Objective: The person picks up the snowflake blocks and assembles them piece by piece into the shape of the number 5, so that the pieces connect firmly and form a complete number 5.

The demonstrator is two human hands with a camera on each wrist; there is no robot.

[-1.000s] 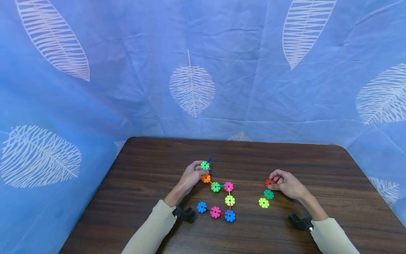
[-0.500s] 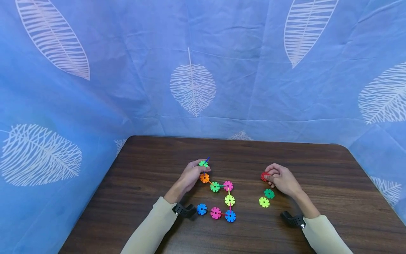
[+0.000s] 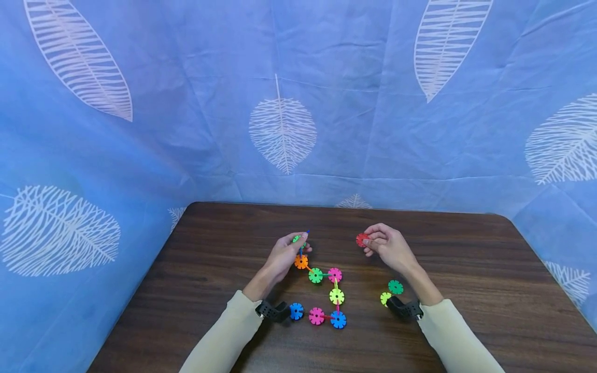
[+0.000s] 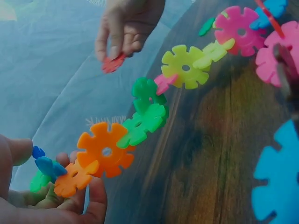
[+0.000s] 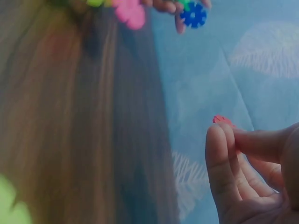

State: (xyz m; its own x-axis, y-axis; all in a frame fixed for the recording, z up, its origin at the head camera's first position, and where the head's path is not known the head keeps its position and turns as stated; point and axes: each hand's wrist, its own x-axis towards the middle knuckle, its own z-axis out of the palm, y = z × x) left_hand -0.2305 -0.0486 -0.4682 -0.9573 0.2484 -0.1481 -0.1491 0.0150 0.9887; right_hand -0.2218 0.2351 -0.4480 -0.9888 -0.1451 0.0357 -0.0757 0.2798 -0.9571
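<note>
My left hand grips one end of a chain of interlocking notched plastic discs. Its fingers are on a light green disc that they partly cover, and a dark blue disc sticks out beyond. From there the chain runs through an orange disc, a green disc, a pink disc and a yellow disc, then bends back left through blue and pink ones. Between thumb and fingertips my right hand pinches a single red disc, apart from the chain and to its right.
A loose green disc and a yellow-green disc lie on the brown wooden table. The black strap on my right wrist partly covers the yellow-green one. Behind the table hangs a blue leaf-patterned cloth.
My right hand has lifted the red disc away from the two loose discs and carried it left and farther back. My left hand's fingers have shifted, hiding more of the light green disc.
</note>
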